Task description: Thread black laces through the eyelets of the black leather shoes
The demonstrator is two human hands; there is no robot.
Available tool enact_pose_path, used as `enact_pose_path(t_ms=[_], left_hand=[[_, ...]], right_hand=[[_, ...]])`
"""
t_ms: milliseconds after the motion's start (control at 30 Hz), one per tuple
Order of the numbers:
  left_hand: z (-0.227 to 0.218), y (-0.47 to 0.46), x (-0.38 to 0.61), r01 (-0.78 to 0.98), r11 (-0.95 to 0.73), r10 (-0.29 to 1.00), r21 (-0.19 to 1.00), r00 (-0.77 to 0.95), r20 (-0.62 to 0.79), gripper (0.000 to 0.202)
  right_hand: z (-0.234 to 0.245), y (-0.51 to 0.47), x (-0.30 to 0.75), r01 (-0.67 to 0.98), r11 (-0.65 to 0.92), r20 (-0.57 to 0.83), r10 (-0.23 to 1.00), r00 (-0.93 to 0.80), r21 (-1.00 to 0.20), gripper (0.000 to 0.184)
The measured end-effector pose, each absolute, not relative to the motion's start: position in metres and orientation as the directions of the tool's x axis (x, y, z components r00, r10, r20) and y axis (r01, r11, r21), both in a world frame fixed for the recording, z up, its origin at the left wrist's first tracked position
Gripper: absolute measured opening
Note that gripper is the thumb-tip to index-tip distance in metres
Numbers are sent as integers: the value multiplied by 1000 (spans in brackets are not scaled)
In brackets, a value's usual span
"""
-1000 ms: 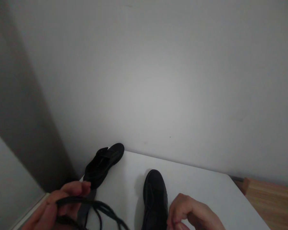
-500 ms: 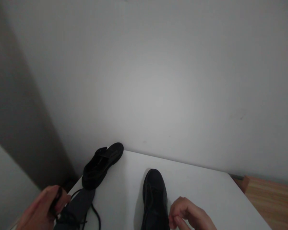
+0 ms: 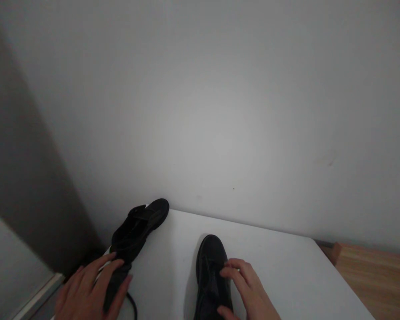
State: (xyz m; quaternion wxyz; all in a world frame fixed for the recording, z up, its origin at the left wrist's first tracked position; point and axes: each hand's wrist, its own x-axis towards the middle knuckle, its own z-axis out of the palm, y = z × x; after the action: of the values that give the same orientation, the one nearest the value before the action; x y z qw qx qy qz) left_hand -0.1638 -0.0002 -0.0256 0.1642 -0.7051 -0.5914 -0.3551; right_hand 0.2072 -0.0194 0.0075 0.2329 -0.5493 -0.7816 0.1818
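Observation:
A black shoe (image 3: 212, 262) lies toe-away on the white tabletop, its near end cut off by the frame. My right hand (image 3: 248, 289) is at its right side, fingers apart and bent, fingertips at the shoe's upper edge. To the left, my left hand (image 3: 93, 289) spreads its fingers over a dark grey, flat-looking item (image 3: 115, 284), mostly hidden beneath it. A black lace or cord (image 3: 132, 304) curls out beside that item. Just beyond the left fingertips, a second black shoe (image 3: 140, 226) with a strap points toward the wall.
The white table (image 3: 266, 249) meets a pale wall (image 3: 213, 111) at the back. A wooden surface (image 3: 370, 271) stands at the right past the table's edge. At the far left is a light-coloured panel edge (image 3: 43, 293).
My left hand has let go of the black lace and moved right, spreading over the grey item. The right hand has moved up along the near shoe, its fingers opening over the edge.

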Motion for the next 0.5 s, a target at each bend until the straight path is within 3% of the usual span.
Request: enact_pose_path(t_ms=[67, 200, 333, 400, 500], left_hand=[[-22, -3, -140, 914, -377, 675, 150, 160, 720, 32], [-28, -8, -72, 726, -567, 782, 390, 324, 533, 39], [-33, -1, -19, 598, -485, 867, 638, 421, 265, 82], [-30, 6, -6, 577, -412, 885, 706, 437, 160, 88], [-25, 11, 0, 548, -374, 889, 748, 441, 121, 83]], right_hand=[[10, -14, 193, 839, 265, 65, 962, -267, -476, 74], [9, -1, 166, 929, 229, 24, 972, -232, -290, 92], [-1, 6, 158, 956, 237, 53, 971, -231, -173, 84], [-5, 6, 161, 958, 226, 55, 974, -219, -180, 82], [-6, 4, 168, 936, 230, 25, 972, -232, -265, 81]])
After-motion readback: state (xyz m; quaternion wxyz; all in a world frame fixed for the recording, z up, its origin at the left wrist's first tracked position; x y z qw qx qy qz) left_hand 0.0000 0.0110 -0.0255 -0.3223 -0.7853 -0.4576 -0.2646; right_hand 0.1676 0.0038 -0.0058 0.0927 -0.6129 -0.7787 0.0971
